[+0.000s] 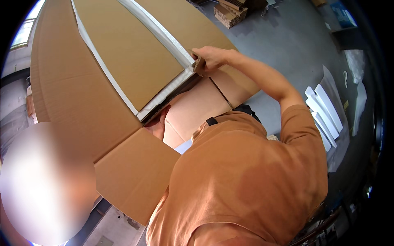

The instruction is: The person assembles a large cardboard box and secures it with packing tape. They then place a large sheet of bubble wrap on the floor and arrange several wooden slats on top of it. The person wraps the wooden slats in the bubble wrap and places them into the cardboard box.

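Observation:
A large cardboard carton (61,74) stretches away in front of me, its end flaps folded outward. Inside it lies a flat brown panel (123,45) bordered by white foam strips (100,61). My right hand (211,58) is closed around a small folded cardboard piece (199,65) at the panel's near right corner. Lower and to the left, my left hand (157,125) reaches in at the near left corner, against the underside of the panel's end. Its fingers are mostly hidden there. One flap (135,172) hangs out at the near left, another flap (197,106) between my hands.
White foam strips (324,110) lie on clear plastic sheeting on the right. A stack of cardboard pieces (230,14) sits on the grey floor (275,45) at the far side. A blurred patch (47,184) covers the lower left.

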`<state>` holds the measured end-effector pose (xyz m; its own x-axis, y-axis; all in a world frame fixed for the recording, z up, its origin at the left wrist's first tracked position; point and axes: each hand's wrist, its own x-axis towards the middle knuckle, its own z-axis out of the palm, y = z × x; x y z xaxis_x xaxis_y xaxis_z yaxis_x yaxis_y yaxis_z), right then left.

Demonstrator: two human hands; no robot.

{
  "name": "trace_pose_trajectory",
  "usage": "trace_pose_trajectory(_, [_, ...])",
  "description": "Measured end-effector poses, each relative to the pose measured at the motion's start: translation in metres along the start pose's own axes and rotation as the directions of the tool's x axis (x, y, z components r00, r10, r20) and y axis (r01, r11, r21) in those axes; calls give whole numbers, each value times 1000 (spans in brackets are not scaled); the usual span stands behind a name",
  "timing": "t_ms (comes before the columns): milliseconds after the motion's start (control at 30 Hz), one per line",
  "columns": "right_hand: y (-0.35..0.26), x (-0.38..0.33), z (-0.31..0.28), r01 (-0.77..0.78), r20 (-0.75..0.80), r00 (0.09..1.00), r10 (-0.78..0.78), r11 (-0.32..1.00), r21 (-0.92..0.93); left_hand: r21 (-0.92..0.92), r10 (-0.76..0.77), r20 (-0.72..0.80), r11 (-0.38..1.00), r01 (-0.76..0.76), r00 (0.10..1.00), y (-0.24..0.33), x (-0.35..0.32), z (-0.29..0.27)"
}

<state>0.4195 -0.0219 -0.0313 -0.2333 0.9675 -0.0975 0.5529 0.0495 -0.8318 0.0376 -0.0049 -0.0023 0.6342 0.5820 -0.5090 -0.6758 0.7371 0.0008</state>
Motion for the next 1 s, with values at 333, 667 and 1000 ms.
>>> trace_pose_trajectory(333, [-5,-3,23,-102,-55,994,97,990,-101,-22,-3,11,1000,3,1000,1,-4,4])
trace_pose_trajectory(667, [3,0,37,-175,102,981,165,980,96,-75,17,16,997,-16,1000,0,-4,4])
trace_pose_trajectory(1000, [19,9,28,-174,356,928,110,973,152,-111,24,53,994,-18,998,-7,-7,8])
